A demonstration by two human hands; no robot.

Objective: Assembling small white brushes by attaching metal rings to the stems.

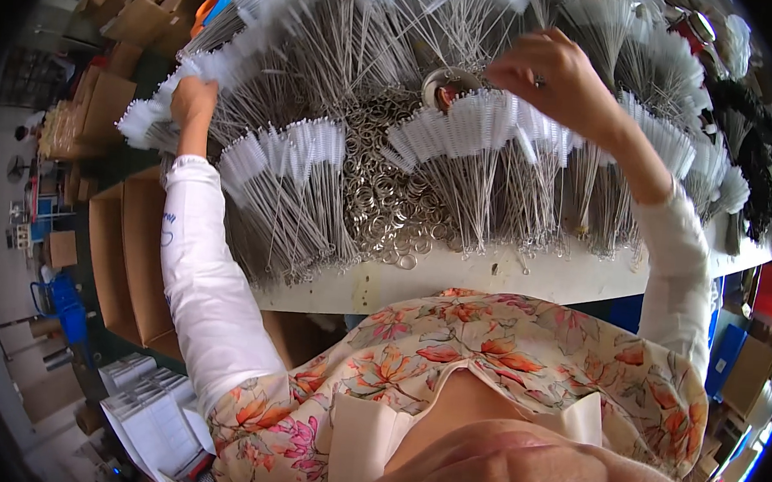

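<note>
The desk (438,277) is crowded by brushes (293,211), bundled nearest below and right of the left grip (194,104), bristles (323,145) pointed away from the desk's near edge, long axes running toward it. Bristles seem touched by that grip; the right grip (553,82) is half curled; whether anything is held by either cannot be told. Between them many rings (390,191) are left loose; what is finished cannot be told.

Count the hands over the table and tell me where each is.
2: the left hand at the white-bristled brushes on the left; the right hand just right of the round metal bowl. No others show.
</note>
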